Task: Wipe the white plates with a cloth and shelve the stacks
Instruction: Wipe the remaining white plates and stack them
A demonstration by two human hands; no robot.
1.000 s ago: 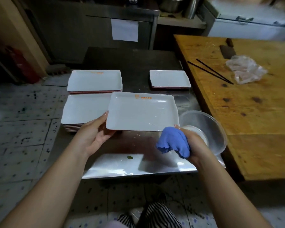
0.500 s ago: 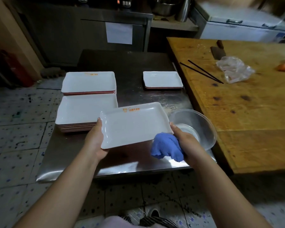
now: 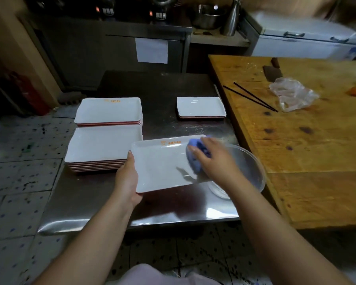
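Observation:
A white rectangular plate (image 3: 162,165) with an orange mark is held above the steel table (image 3: 90,202). My left hand (image 3: 127,177) grips its left edge. My right hand (image 3: 212,159) holds a blue cloth (image 3: 195,153) and presses it on the plate's right part. To the left stands a tall stack of white plates (image 3: 103,147), and behind it another stack (image 3: 109,109). A small stack (image 3: 200,106) sits at the table's far right.
A clear plastic bowl (image 3: 247,173) stands under my right arm at the table's right edge. A wooden table (image 3: 317,151) adjoins on the right, bearing black chopsticks (image 3: 253,97), a plastic bag (image 3: 292,95) and a cleaver (image 3: 272,72). Steel cabinets (image 3: 111,50) stand behind.
My right hand moved the blue cloth from the plate's near right corner up onto its surface. The plate has tilted slightly in my left hand.

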